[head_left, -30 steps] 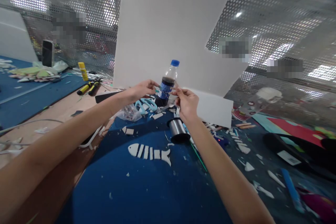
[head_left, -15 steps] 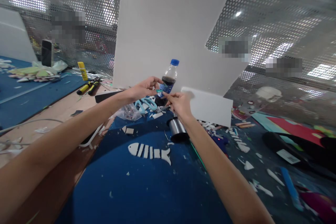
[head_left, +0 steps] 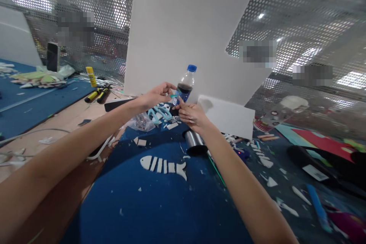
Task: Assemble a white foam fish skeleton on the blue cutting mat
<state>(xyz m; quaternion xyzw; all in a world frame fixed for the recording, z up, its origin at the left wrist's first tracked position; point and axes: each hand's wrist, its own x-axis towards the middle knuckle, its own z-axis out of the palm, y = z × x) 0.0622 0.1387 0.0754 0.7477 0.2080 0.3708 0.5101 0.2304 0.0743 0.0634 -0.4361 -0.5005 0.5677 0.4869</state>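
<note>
A big white board point(head_left: 183, 30) stands in the upper centre of the frame, in front of a mesh wall point(head_left: 300, 34). Below it the desk point(head_left: 68, 118) carries a blue mat point(head_left: 160, 206) with white scraps on it. A smaller white board point(head_left: 230, 117) lies right of centre. A cola bottle point(head_left: 184, 85) with a blue cap stands upright in the centre, just behind the hands. A silver spool point(head_left: 194, 142) lies on the mat under the right wrist, and a white fish cutout point(head_left: 163, 165) lies below it, at lower centre. Light blue scissors point(head_left: 158, 113) lie under the left hand.

The left hand point(head_left: 158, 93) pinches a teal piece point(head_left: 173, 95) between thumb and forefinger, in the air just left of the bottle. The right hand point(head_left: 193, 115) is loosely curled, and its forefinger points up to this piece. I cannot tell if it touches it or grips anything.
</note>
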